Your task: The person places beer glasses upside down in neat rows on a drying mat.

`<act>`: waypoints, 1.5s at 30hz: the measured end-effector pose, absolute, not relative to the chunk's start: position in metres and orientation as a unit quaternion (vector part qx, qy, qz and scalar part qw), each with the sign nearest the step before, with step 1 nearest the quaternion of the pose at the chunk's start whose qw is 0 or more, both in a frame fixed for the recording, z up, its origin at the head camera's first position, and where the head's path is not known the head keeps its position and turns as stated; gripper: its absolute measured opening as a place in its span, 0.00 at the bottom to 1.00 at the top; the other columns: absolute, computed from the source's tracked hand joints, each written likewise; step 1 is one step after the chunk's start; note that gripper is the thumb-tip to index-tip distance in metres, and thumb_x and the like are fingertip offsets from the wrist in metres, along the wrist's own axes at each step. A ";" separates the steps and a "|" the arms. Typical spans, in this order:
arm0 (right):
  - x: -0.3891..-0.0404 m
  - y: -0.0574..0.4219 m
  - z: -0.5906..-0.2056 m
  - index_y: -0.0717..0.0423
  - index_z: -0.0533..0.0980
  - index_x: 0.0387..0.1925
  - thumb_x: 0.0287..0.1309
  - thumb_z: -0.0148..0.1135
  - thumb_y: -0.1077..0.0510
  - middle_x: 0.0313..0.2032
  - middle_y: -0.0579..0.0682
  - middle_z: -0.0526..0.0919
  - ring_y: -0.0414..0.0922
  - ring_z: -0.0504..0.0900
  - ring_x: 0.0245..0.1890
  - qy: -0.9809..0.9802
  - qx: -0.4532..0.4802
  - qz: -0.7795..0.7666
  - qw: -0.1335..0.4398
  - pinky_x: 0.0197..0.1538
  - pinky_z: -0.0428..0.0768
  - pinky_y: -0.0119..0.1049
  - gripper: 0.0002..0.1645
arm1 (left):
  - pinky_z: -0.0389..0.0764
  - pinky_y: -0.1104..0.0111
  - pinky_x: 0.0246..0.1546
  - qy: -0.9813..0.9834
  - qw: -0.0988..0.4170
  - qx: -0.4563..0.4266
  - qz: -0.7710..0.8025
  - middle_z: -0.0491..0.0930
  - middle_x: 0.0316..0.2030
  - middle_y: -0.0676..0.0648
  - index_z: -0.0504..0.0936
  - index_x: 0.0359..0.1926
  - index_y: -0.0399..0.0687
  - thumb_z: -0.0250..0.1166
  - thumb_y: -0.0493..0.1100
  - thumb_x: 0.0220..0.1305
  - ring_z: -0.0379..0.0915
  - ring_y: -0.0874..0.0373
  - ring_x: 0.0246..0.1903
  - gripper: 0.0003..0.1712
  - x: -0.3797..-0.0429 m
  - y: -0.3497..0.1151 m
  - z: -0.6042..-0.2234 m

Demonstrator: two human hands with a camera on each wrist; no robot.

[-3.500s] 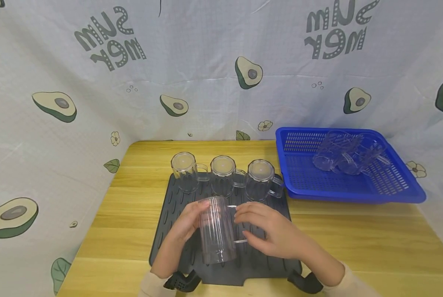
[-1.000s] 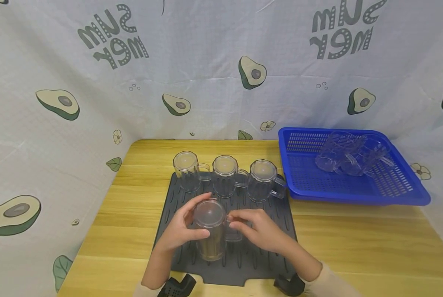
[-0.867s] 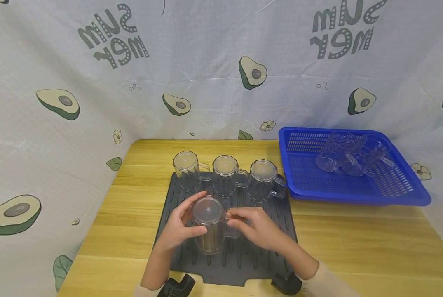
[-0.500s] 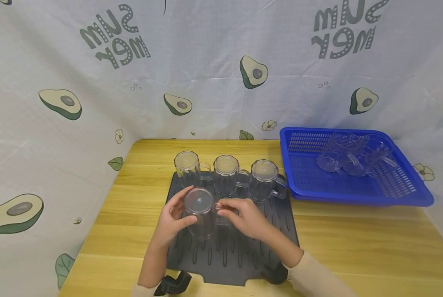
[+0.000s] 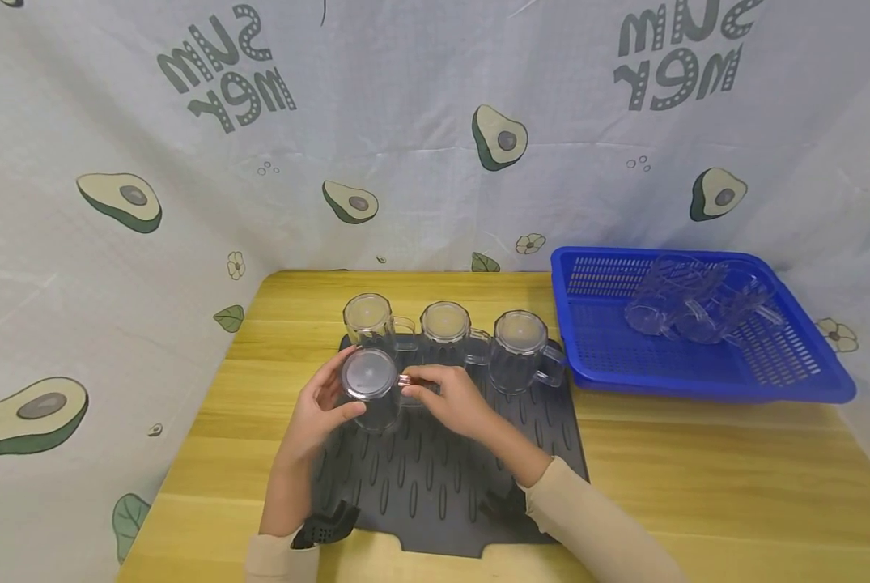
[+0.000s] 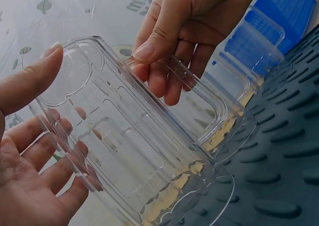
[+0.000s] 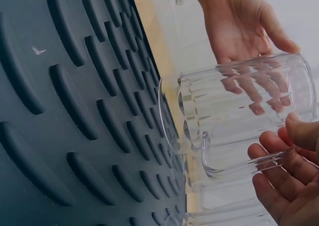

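Note:
A clear glass mug (image 5: 376, 410), upside down with its base facing up, is held between both hands over the left part of a dark ridged drying mat (image 5: 435, 486). My left hand (image 5: 318, 410) curls round its side, thumb near the base, as the left wrist view shows. With thumb and fingers, my right hand (image 5: 445, 397) pinches the mug's handle (image 7: 249, 164). In the right wrist view the mug's rim is close over the mat. Three more upturned mugs stand in a row along the mat's back edge: a left one (image 5: 368, 316), a middle one (image 5: 445, 324) and a right one (image 5: 519, 336).
A blue plastic basket (image 5: 704, 380) stands at the back right, with several clear mugs (image 5: 697, 304) lying in it. Under everything is a wooden table (image 5: 697, 470). A white cloth printed with avocados (image 5: 405, 97) hangs behind and at the sides.
The mug, tilted in the hands at first, was turned base up. Both hands have since carried it back and to the left, nearer the row. The right hand now pinches the handle.

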State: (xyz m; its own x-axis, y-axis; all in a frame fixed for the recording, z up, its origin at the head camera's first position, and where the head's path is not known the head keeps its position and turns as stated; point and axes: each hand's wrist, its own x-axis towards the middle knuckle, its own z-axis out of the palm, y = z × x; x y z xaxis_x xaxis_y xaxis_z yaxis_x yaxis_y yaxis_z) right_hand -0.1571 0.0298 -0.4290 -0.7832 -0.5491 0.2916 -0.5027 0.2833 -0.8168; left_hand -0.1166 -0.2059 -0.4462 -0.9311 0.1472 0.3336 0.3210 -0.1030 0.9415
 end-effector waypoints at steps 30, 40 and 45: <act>-0.173 0.006 -0.442 0.61 0.80 0.55 0.63 0.63 0.57 0.50 0.54 0.84 0.48 0.82 0.50 0.807 -0.307 -0.501 0.051 0.52 0.80 0.41 0.20 | 0.60 0.75 0.64 -0.662 0.043 -0.121 -0.738 0.66 0.66 0.55 0.54 0.73 0.34 0.63 0.22 0.55 0.59 0.63 0.67 0.46 -0.123 -0.225 -0.462; -0.174 0.008 -0.444 0.59 0.71 0.65 0.67 0.59 0.52 0.55 0.55 0.81 0.50 0.79 0.54 0.812 -0.294 -0.493 0.099 0.56 0.77 0.49 0.28 | 0.52 0.70 0.69 -0.685 0.034 -0.092 -0.722 0.48 0.74 0.37 0.48 0.75 0.37 0.64 0.26 0.57 0.49 0.56 0.72 0.50 -0.123 -0.225 -0.462; -0.173 0.013 -0.447 0.61 0.68 0.67 0.66 0.62 0.53 0.59 0.56 0.77 0.51 0.77 0.57 0.810 -0.298 -0.495 0.099 0.59 0.75 0.52 0.32 | 0.43 0.54 0.72 -0.701 0.039 -0.072 -0.709 0.47 0.75 0.38 0.44 0.76 0.37 0.66 0.26 0.56 0.40 0.47 0.74 0.53 -0.118 -0.226 -0.463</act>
